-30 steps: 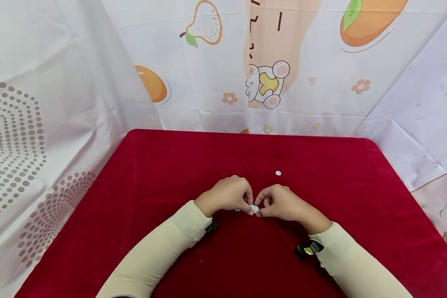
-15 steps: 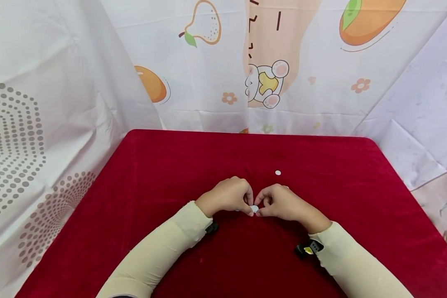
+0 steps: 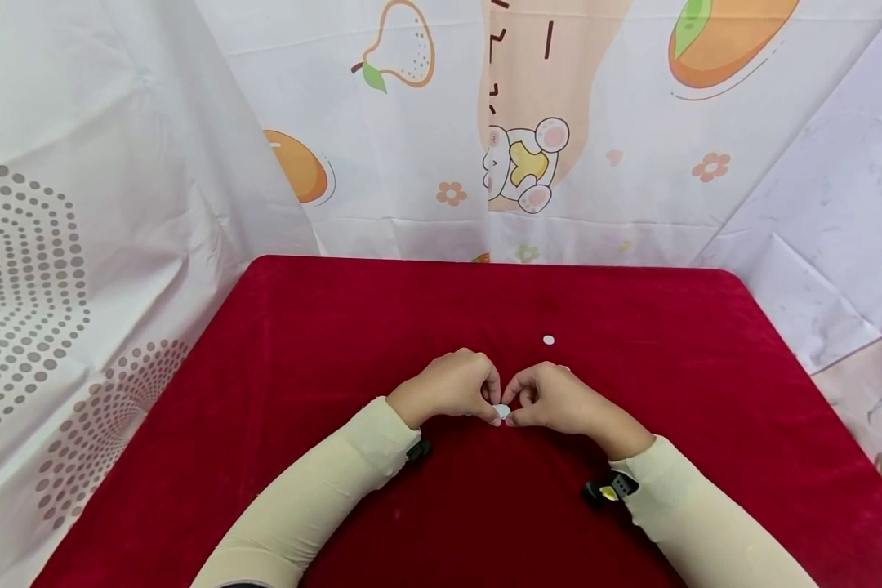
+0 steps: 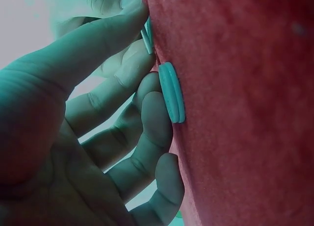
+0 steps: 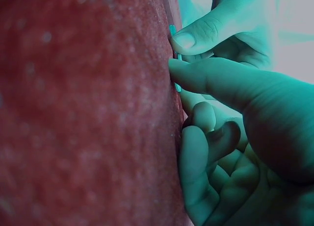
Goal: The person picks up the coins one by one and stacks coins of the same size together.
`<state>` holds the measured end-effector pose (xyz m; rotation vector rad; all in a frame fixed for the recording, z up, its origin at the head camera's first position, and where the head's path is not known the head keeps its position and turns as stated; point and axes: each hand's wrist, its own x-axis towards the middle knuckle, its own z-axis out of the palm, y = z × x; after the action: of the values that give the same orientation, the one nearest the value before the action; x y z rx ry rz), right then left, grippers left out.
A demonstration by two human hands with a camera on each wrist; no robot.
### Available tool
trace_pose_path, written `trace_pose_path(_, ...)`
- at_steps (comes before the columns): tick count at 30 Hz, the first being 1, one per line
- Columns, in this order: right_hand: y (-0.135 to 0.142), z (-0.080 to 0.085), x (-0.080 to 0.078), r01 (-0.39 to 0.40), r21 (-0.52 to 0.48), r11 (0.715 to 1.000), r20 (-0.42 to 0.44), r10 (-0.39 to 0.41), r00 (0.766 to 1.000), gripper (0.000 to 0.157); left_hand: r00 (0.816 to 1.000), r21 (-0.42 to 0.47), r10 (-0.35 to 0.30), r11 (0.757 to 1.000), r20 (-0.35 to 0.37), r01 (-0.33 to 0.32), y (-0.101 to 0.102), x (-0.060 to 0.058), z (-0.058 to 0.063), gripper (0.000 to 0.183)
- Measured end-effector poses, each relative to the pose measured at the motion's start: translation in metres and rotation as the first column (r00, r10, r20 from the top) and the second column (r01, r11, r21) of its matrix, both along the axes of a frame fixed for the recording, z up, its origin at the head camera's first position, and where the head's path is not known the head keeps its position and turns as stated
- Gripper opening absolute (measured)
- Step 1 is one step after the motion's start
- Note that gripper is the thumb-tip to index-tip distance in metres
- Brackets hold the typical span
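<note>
Between the two hands, small white round discs (image 3: 502, 412) lie at the fingertips, low over the red cloth. Thumb and forefinger of my left hand (image 3: 456, 384) pinch them from the left. From the right, my right hand (image 3: 554, 398) grips the opposite edge with thumb and forefinger, its other fingers curled in. Edge-on in the left wrist view, the held discs (image 4: 148, 37) show as thin layers. Beside the left hand's curled fingers, two more discs (image 4: 171, 93) lie stacked on the cloth; in the head view that hand mostly covers them.
A lone white disc (image 3: 548, 340) lies farther back on the red cloth (image 3: 382, 310). Just behind the right hand, the edge of another white piece (image 3: 567, 369) peeks out. White printed curtains (image 3: 412, 155) hang behind the table and at its sides.
The held discs had an uneven, wider outline a second ago; now they look rounder, more in line with each other. Both hands have stayed almost in place.
</note>
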<state>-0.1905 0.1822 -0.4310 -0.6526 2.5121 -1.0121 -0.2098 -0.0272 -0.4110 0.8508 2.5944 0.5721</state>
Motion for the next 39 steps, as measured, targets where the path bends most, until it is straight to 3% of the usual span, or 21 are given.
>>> trace_pose_path(18, -0.0007, -0.0004, -0.0007, 0.008, 0.005, 1.000, 0.005, -0.008, 1.000, 0.016, 0.999, -0.013, -0.038, 0.999, 0.011, 0.038, -0.0050, -0.0027, 0.0032, 0.014)
trace_pose_path(39, 0.0003, -0.0021, -0.0011, 0.008, -0.011, 1.000, 0.023, -0.008, 1.000, 0.015, 1.000, -0.026, -0.020, 0.999, 0.010, 0.020, -0.0025, -0.0022, 0.0034, 0.011)
